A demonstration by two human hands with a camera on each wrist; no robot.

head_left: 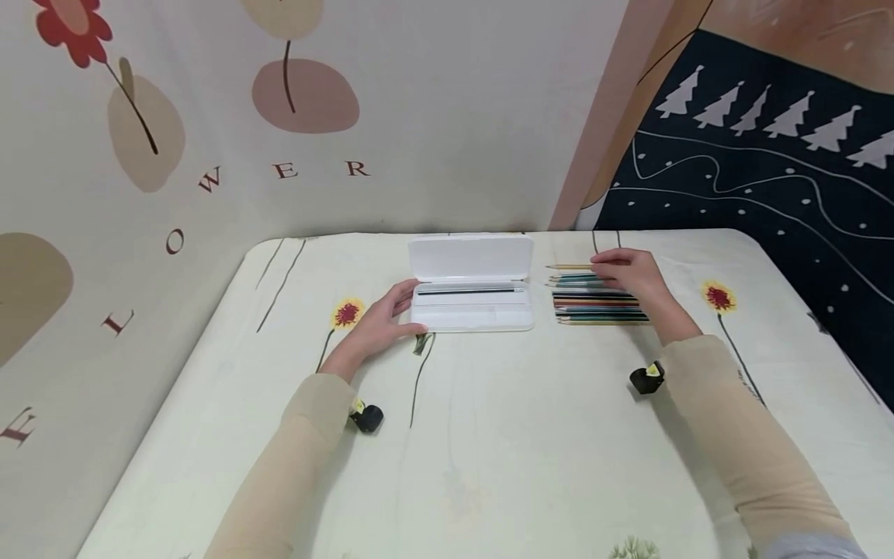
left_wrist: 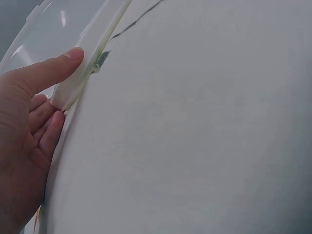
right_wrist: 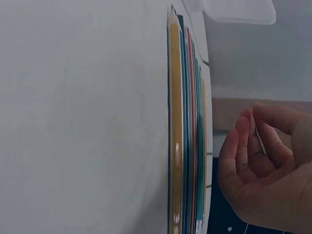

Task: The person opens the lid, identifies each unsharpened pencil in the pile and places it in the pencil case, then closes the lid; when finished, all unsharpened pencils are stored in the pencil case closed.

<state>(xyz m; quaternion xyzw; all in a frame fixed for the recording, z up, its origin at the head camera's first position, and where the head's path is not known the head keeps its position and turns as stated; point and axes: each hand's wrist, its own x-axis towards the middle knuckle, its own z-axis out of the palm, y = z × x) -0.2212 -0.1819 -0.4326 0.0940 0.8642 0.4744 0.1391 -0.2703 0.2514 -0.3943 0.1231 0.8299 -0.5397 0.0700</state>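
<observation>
A white pencil case [head_left: 475,318] lies with its lid [head_left: 469,258] raised. A dark pencil [head_left: 468,292] lies along its upper compartment. My left hand [head_left: 384,322] grips the case's left end; in the left wrist view the thumb [left_wrist: 73,54] rests on the rim and the other fingers are at the corner. My right hand [head_left: 628,273] hovers over the far end of a row of colored pencils [head_left: 597,307], its fingertips near a yellow pencil [head_left: 567,266]. In the right wrist view its fingers are loosely bent, with no pencil seen between them.
The pencils lie side by side to the right of the case, and a tan one [right_wrist: 176,122] is the nearest. A pale flower-printed cloth covers the table [head_left: 489,435]. Behind it hangs a printed wall cloth [head_left: 447,140], with a dark tree-patterned one [head_left: 761,171] to the right.
</observation>
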